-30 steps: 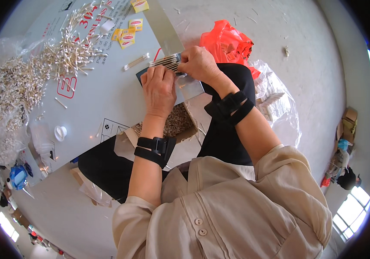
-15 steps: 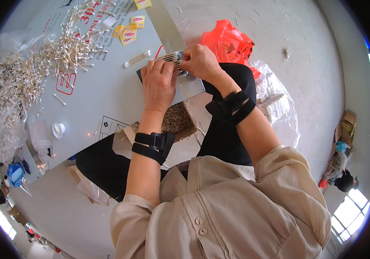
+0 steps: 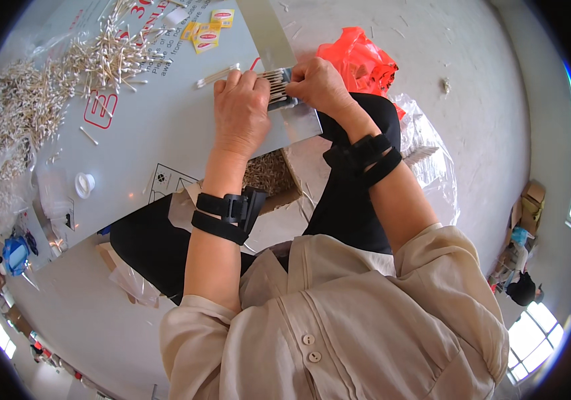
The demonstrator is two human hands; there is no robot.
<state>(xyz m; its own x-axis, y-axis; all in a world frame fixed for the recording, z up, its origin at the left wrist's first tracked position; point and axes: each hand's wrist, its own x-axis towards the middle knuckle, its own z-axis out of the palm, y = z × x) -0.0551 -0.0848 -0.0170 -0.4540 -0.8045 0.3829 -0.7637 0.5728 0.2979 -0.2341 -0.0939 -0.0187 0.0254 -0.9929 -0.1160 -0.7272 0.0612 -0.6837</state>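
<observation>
A row of cotton swabs (image 3: 276, 84) lies side by side on a dark flat piece (image 3: 288, 103) near the table's right edge. My left hand (image 3: 241, 112) is closed over the left end of this row, fingers curled down and tips hidden. At the row's other end, the fingers of my right hand (image 3: 320, 88) are pinched together; what they hold is too small to make out. Beyond my left knuckles lies a small bundle of swabs (image 3: 217, 76). Both wrists wear black straps.
A big heap of loose cotton swabs (image 3: 29, 120) and clear plastic covers the table's (image 3: 165, 127) left side. Yellow packets (image 3: 207, 37) lie at the back, a white cap (image 3: 84, 185) nearer. Below the edge sits a box of swabs (image 3: 269, 177). A red bag (image 3: 359, 63) is at right.
My right hand has shifted slightly right and up, and my left hand slightly left. More of the swab row shows between them. The whole view has shifted a little.
</observation>
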